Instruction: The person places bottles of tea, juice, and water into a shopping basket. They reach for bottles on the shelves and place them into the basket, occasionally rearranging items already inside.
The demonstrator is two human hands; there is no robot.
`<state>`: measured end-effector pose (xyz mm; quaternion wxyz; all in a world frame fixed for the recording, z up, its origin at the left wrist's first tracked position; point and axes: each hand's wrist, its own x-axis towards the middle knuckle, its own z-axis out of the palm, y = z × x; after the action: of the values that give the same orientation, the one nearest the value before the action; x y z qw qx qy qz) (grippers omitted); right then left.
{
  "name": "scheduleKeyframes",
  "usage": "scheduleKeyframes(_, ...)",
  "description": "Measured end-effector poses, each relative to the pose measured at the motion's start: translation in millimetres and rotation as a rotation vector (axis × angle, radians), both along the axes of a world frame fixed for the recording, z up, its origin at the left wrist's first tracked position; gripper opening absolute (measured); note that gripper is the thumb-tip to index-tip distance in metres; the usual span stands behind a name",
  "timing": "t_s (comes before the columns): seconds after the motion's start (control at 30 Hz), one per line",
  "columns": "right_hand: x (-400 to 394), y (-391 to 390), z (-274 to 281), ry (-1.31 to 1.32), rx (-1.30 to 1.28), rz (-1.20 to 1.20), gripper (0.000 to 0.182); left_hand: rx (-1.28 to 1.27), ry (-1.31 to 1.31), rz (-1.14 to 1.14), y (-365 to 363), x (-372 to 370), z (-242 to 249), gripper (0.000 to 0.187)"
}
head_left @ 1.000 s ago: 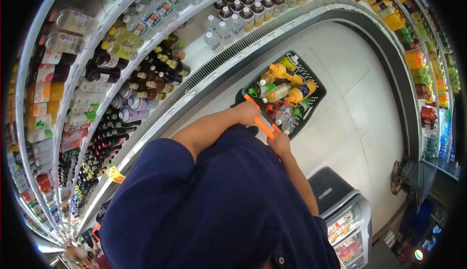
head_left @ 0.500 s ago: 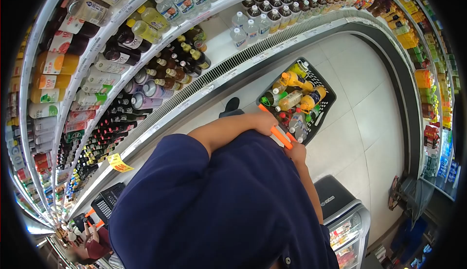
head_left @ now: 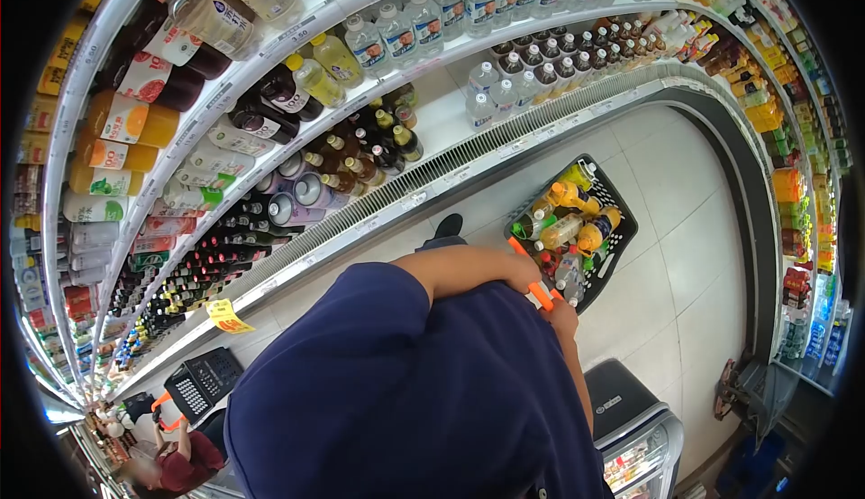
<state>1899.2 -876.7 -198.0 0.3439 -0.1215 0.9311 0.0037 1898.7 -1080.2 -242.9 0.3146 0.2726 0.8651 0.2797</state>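
Observation:
My left hand is closed around the orange handle of a black shopping basket. Close beside it, my right hand is also closed on the handle, its fingers partly hidden. Inside the basket lie several drink bottles, among them an orange-yellow bottle, a pale yellow bottle and a clear bottle. My dark blue shirt fills the lower middle of the view.
A curved refrigerated shelf full of bottles runs along the left and top. A small black-topped display fridge stands at my right. Lower left, another person holds a second black basket. Pale tiles cover the floor.
The view has shifted, so the shelves, the basket and my hands appear lower and farther right. Both hands stay on the handle. The other person's basket shows more fully.

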Motion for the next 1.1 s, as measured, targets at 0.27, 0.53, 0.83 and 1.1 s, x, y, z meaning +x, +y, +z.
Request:
scheduleKeyframes(0.27,9,-3,-6,0.023,-0.033,-0.05,0.04,0.049,-0.011,0.02,-13,1,-3,0.037)
scheduleKeyframes(0.53,16,-13,7,0.084,-0.122,-0.073,0.039,0.232,-0.089,0.107,-41,9,-7,0.041)
scheduleKeyframes(0.83,13,-39,18,0.08,-0.213,-0.079,0.039,0.056,-0.206,0.304,-110,14,-21,0.039)
scheduleKeyframes(1.1,18,-68,10,0.136,-0.24,-0.107,0.04,-0.236,-0.289,0.321,-217,8,-56,0.04)
